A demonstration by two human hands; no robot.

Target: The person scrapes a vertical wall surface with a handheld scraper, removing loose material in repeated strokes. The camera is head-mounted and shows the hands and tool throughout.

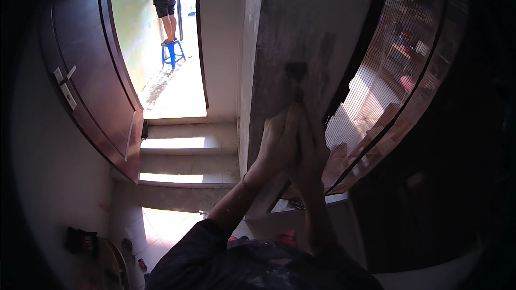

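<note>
In front of me, my left hand [280, 135] and my right hand [310, 149] are pressed together, both closed around the handle of a scraper [296, 71]. Its dark, flared blade points upward and lies against or very near the wall [317, 16]; the shade hides which. Most of the handle is covered by my fingers. Around the blade the wall surface is patchy, with darker grey smears. A thin band circles my left wrist.
To the left, a brown door [88, 75] stands open above steps [183, 150] leading to bright daylight. Outside, a person [165, 0] stands on a blue stool [173, 53]. A ribbed window panel [387, 70] is on the right. Small items, including a dark bag [81, 240], lie lower left.
</note>
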